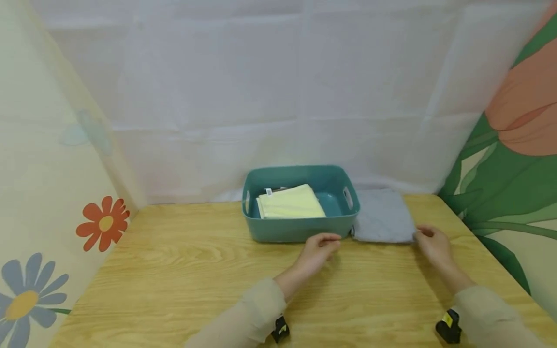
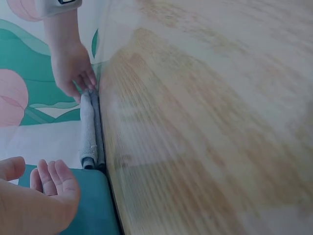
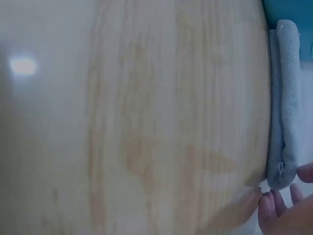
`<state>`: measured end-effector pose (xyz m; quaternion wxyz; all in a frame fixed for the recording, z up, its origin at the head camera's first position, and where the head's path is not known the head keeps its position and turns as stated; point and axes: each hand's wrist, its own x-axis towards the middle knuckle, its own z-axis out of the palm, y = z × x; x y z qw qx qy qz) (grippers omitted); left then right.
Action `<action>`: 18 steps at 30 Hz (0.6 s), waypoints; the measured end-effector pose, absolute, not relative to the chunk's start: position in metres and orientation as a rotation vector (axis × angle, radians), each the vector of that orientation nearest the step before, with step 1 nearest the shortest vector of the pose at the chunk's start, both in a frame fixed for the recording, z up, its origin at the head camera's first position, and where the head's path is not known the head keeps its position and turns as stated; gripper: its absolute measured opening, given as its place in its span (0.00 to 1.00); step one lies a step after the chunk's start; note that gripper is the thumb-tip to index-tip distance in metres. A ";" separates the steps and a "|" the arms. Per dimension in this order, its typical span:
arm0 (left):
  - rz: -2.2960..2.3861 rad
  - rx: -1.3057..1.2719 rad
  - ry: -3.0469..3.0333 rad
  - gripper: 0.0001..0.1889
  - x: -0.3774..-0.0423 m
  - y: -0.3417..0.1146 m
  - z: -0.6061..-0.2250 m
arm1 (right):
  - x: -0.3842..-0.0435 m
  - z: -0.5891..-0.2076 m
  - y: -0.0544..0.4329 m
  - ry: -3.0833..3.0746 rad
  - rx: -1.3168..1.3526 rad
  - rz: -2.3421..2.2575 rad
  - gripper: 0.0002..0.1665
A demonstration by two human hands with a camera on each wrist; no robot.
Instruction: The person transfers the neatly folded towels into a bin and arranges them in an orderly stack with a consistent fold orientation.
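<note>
A folded grey towel lies on the table against the right side of a teal basket. My right hand is at the towel's near right corner. In the right wrist view its fingertips are right at the towel's folded end, with the thumb higher up beside the top layer. My left hand hovers in front of the basket's near right corner, holding nothing. Its fingers are loosely bent and apart from the thumb in the left wrist view. A folded pale yellow towel lies inside the basket.
The wooden table runs back to a white cloth backdrop. Flower-patterned panels stand at the left and right. A white label shows by the yellow towel. Black wrist devices sit under both sleeves.
</note>
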<state>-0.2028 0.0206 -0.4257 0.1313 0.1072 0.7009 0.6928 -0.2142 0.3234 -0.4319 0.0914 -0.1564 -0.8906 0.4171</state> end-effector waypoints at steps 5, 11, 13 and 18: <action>1.976 0.272 2.040 0.16 -0.205 0.019 -0.426 | -0.218 -0.436 0.316 -2.662 -0.505 1.333 0.31; 1.927 0.257 2.066 0.16 -0.204 0.023 -0.425 | -0.219 -0.431 0.316 -2.699 -0.538 1.399 0.38; 1.932 0.238 2.053 0.16 -0.205 0.026 -0.428 | -0.220 -0.430 0.317 -2.706 -0.537 1.383 0.38; 1.983 0.170 1.989 0.17 -0.205 0.035 -0.435 | -0.223 -0.427 0.320 -2.722 -0.502 1.377 0.36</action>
